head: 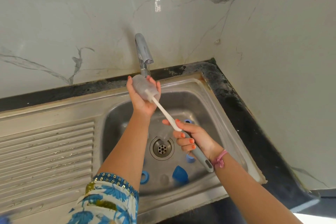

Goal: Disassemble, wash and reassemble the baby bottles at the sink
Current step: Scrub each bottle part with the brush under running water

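Right hand [194, 140] grip low on brush handle [200, 156]

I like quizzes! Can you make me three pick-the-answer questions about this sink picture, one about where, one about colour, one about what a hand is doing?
1. Where is the brush head?
A. in the left hand
B. on the drain
C. on the ribbed drainboard

2. What colour is the cap in the sink?
A. red
B. blue
C. yellow

3. What is the right hand doing?
A. resting open
B. turning the tap
C. gripping the brush handle

Answers: 1 A, the left hand cups it; 2 B, it looks blue; 3 C, fingers curl round the handle.
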